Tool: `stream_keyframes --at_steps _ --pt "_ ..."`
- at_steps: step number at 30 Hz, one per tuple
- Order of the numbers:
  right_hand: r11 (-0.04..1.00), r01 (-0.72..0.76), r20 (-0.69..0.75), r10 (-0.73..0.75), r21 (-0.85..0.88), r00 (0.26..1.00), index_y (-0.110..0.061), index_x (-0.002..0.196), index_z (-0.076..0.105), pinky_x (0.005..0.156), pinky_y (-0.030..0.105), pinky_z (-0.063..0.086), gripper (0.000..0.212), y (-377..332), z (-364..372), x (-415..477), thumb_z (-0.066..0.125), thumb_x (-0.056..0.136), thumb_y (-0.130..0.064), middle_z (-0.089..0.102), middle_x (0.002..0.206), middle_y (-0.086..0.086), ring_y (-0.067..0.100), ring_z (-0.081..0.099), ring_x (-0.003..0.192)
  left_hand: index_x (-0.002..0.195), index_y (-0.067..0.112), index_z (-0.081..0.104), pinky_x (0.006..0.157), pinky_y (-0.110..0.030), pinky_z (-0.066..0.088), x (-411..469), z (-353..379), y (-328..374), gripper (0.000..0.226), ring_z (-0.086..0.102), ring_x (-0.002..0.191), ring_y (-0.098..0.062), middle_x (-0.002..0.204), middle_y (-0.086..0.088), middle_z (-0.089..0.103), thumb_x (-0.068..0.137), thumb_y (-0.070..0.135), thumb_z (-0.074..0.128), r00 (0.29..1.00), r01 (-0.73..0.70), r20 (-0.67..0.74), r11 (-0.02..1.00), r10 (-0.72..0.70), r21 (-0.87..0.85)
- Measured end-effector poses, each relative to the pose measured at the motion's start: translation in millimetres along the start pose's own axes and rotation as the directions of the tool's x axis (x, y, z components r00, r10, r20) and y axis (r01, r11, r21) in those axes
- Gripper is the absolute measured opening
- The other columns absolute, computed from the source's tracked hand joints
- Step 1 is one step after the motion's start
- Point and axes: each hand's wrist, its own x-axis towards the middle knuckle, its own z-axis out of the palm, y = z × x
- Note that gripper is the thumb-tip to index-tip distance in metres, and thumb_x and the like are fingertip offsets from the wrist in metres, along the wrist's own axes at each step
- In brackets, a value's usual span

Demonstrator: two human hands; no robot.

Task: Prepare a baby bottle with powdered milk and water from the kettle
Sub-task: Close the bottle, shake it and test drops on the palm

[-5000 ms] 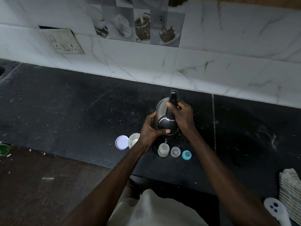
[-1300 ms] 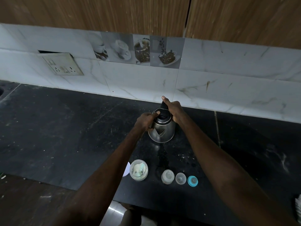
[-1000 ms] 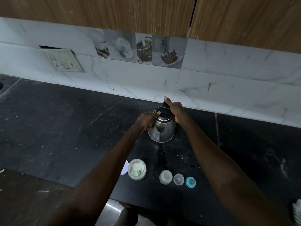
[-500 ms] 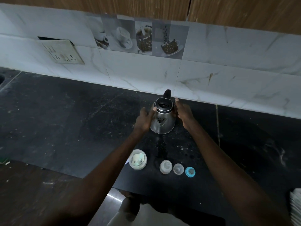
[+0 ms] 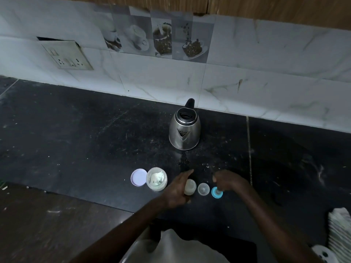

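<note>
Baby bottle (image 5: 190, 187) beside left hand (image 5: 177, 188) (kettle (image 5: 184, 130) upright behind).

We look over a dark stone desk (image 5: 76, 139) in dim light, backed by white marbled wall tiles (image 5: 266, 76), a switch plate (image 5: 66, 56), coffee-picture tiles (image 5: 161, 38) and wooden cabinets (image 5: 275, 8).

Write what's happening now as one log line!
kettle: upright on counter, untouched | left hand: at bottle, grip unclear | right hand: on blue ring, grip unclear
</note>
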Motion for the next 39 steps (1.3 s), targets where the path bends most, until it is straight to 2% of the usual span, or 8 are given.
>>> stream_keyframes --at_steps 5,11,18,21,25,30,35,39 --pt "0.996 -0.073 -0.155 0.065 -0.047 0.986 -0.013 0.152 0.042 0.103 0.047 0.054 0.059 -3.4 61.1 -5.1 0.059 0.095 -0.01 0.04 0.152 0.018 0.041 0.059 0.129 0.157 0.011 0.036 0.123 -0.025 0.029 3.2 10.9 1.5 0.101 0.04 0.149 -0.02 0.16 -0.006 0.041 0.072 0.016 0.091 0.992 0.077 -0.098 0.997 -0.077 -0.009" --pt "0.983 -0.174 -0.361 0.142 -0.057 0.922 -0.02 0.152 0.039 0.092 0.044 0.059 0.056 -18.6 94.4 -9.0 0.059 0.1 -0.017 0.039 0.15 0.012 0.034 0.063 0.121 0.128 0.006 0.061 0.103 -0.036 0.046 3.0 15.6 7.6 0.061 0.063 0.119 -0.026 0.126 -0.009 0.067 0.077 0.02 0.089 0.968 0.072 -0.236 0.996 -0.081 -0.045" --pt "0.973 -0.177 -0.537 0.228 0.146 0.812 -0.017 0.134 0.052 0.081 0.039 0.057 0.042 -19.3 60.5 -20.9 0.064 0.095 -0.025 0.054 0.135 0.005 0.029 0.067 0.113 0.116 0.01 0.068 0.095 -0.04 0.052 -1.6 12.6 8.4 0.042 0.07 0.106 -0.022 0.113 -0.004 0.074 0.079 0.02 0.086 0.956 0.029 -0.289 0.997 -0.049 -0.073" --pt "0.969 0.09 -0.572 0.061 0.231 0.818 -0.021 0.127 0.059 0.082 0.038 0.054 0.043 -26.7 35.2 -27.3 0.073 0.087 -0.027 0.057 0.127 0.002 0.027 0.065 0.11 0.112 0.011 0.069 0.092 -0.04 0.054 -4.3 12.5 8.5 0.038 0.072 0.101 -0.018 0.109 -0.002 0.076 0.079 0.019 0.087 0.951 0.025 -0.303 0.993 -0.061 -0.118" --pt "0.926 0.346 -0.561 -0.209 0.149 0.801 -0.022 0.124 0.066 0.09 0.037 0.053 0.045 -51.9 28.9 -34.2 0.076 0.08 -0.017 0.061 0.121 -0.004 0.021 0.064 0.109 0.117 0.009 0.069 0.091 -0.041 0.056 -6.0 13.6 7.1 0.043 0.073 0.102 -0.02 0.111 -0.005 0.077 0.08 0.019 0.089 0.944 0.03 -0.321 0.989 -0.075 -0.143" --pt "0.914 0.385 -0.51 -0.272 0.129 0.816 -0.021 0.132 0.067 0.099 0.037 0.052 0.052 -65.9 35.9 -32.1 0.076 0.081 -0.014 0.062 0.132 -0.004 0.019 0.063 0.117 0.118 0.001 0.068 0.088 -0.038 0.056 -7.0 13.7 8.2 0.048 0.073 0.103 -0.025 0.111 -0.012 0.077 0.08 0.02 0.09 0.945 0.024 -0.319 0.987 -0.074 -0.157" --pt "0.934 0.355 -0.495 -0.324 -0.034 0.806 -0.018 0.137 0.064 0.1 0.039 0.052 0.052 -79.1 38.4 -33.0 0.074 0.087 -0.014 0.059 0.136 -0.001 0.022 0.056 0.123 0.116 -0.001 0.069 0.075 -0.005 0.042 -9.3 14.9 5.9 0.045 0.067 0.095 -0.012 0.108 -0.012 0.076 0.079 0.015 0.09 0.937 0.011 -0.34 0.984 -0.073 -0.18" --pt "0.962 0.257 -0.531 -0.269 -0.097 0.804 -0.016 0.124 0.064 0.092 0.038 0.054 0.037 -87.4 40.9 -32.1 0.071 0.088 -0.022 0.06 0.124 0.002 0.025 0.062 0.114 0.114 -0.003 0.069 0.076 -0.018 0.043 -8.5 15.1 6.0 0.04 0.067 0.093 -0.014 0.105 -0.015 0.077 0.082 0.013 0.087 0.934 -0.006 -0.354 0.989 -0.047 -0.147"
